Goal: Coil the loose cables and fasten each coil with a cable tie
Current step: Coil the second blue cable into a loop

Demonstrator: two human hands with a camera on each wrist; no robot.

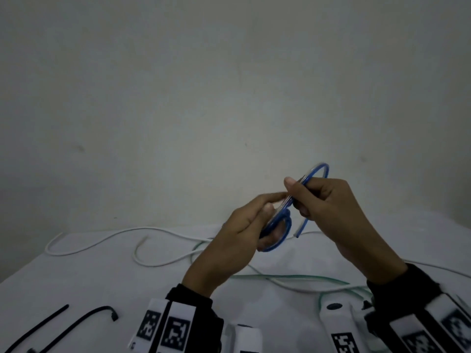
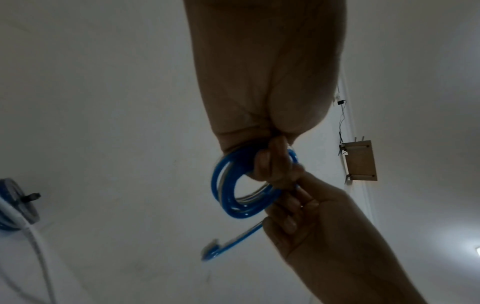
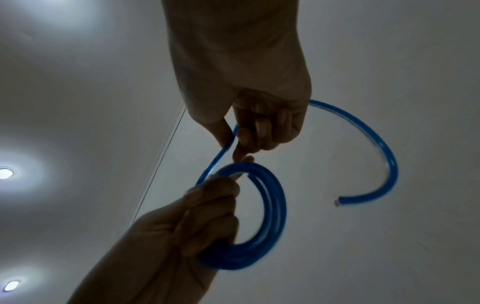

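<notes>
A blue cable point(image 1: 279, 238) is wound into a small coil, held in the air above the white table point(image 1: 102, 281). My left hand point(image 1: 244, 225) grips the coil point(image 3: 272, 205) with curled fingers around its loops point(image 2: 226, 193). My right hand point(image 1: 323, 202) pinches the free stretch of the cable point(image 3: 226, 148) between thumb and fingers just above the coil. The loose tail point(image 3: 376, 144) arcs over the right hand and ends at a cut tip point(image 1: 297, 235). Two black cable ties point(image 1: 84, 324) lie on the table at the near left.
A white cable point(image 1: 107, 240) and a pale green cable point(image 1: 293, 277) lie loose across the table behind and under my hands. A tied blue coil point(image 2: 15, 205) shows at the left edge of the left wrist view. A wall stands behind the table.
</notes>
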